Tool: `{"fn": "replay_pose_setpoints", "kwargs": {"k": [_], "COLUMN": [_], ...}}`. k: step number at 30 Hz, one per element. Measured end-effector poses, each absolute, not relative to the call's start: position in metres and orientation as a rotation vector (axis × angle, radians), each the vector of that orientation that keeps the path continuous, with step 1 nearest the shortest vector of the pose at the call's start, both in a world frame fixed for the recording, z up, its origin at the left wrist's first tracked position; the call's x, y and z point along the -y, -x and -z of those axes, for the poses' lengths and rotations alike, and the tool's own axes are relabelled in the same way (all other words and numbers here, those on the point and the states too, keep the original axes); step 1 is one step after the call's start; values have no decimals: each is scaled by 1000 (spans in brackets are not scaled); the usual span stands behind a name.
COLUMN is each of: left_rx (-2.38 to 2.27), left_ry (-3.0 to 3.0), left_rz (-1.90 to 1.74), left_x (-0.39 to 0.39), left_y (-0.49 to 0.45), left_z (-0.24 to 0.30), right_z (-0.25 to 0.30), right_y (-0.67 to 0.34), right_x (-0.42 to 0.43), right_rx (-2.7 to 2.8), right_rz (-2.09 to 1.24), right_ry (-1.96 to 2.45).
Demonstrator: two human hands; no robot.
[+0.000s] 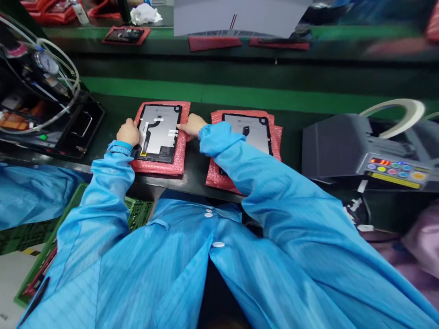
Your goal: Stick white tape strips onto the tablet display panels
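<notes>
An opened tablet point(161, 135) with a black frame, a silver inner plate and a dark ribbon cable lies on a stack of pink bubble-wrap bags point(178, 157). My left hand point(129, 132) is closed at its left edge. Across from it, my right hand point(192, 125) pinches the right edge, the index finger over the rim. White strips and a yellow-outlined patch show on the plate. To the right, a second opened tablet point(252, 130) rests on more pink bags point(277, 137), partly covered by my right sleeve.
A black machine with tubes and a pressure gauge point(46, 61) stands on the left. On the right is a grey tape dispenser point(336, 146) with a lit panel. Behind the dark bench, a raised shelf carries a light-grey panel point(236, 16) and another tablet point(124, 35). Green crates point(139, 212) stand below.
</notes>
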State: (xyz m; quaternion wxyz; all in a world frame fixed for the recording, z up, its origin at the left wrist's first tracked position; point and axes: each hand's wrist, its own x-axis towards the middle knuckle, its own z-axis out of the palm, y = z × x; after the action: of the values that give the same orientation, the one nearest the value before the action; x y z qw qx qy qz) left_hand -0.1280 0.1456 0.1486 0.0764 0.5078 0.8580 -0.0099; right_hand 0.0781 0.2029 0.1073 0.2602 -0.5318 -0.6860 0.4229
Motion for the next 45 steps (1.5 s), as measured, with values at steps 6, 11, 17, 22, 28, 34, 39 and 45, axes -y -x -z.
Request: {"fn": "replay_pose_setpoints", "kwargs": {"k": [6,11,17,22,28,34,39,45], "left_rx": [-2630,-1849,-932,-845,-643,-519,-537,-617], "left_ry": [-1632,-2638,-3033,-3054,-2977,-2837,-2750,-2632], "left_rz": [249,207,227,175,130,267,216,154], "left_x": [-135,-146,-192,-214,-224,-233,-236,-228], "left_y": [100,26,-69,-86,-74,-76,-75,-75], "left_z": [-182,-211,-177,-153,-131,-106,-100,-102], "right_z": [-137,-111,-83,-77,-82,-101,-93,-78], "right_y": [-207,-319,-379,-387,-375,-340,-315,-284], "right_x": [-87,-18,-21,-32,-16,-55,-142,-191], "right_rx": [1636,590,107,141,483,956,1206,1219], "right_rz": [-1128,-657,-606,-523,-141,-609,-1010,-1154], "right_ry": [1329,1655,1659,1629,1574,1430,1503,1708]}}
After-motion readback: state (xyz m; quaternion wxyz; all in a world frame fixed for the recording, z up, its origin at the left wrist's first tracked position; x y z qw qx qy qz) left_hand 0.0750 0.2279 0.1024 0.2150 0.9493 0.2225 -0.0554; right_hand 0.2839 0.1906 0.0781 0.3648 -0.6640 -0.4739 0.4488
